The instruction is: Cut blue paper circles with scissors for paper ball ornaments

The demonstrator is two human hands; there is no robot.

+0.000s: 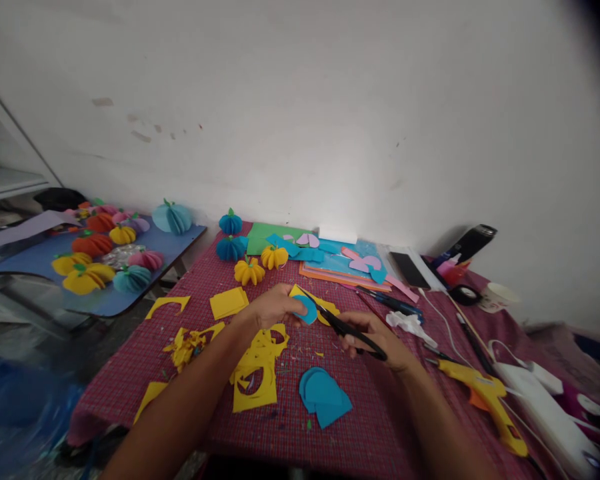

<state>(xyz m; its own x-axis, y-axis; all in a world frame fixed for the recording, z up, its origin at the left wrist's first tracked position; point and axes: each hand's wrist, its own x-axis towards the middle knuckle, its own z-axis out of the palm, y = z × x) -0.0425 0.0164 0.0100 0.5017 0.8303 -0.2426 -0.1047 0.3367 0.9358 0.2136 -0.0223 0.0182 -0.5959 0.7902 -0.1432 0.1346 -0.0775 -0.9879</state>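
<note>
My left hand (273, 308) pinches a small blue paper circle (307, 311) over the red checked tablecloth (130, 373). My right hand (375, 339) grips black scissors (336, 321), blades pointing up-left and touching the blue circle's edge. A stack of cut blue paper circles (324, 396) lies just in front of my hands. Yellow paper offcuts with round holes (255, 373) sit under my left forearm. A yellow paper scrap (325, 308) lies behind the blue circle.
A yellow glue gun (485, 393) and white cables lie at the right. Paper pumpkins (250, 271), coloured sheets (330, 263), pens and a phone (409, 269) fill the back. A blue side table (145, 300) at left carries more paper pumpkins.
</note>
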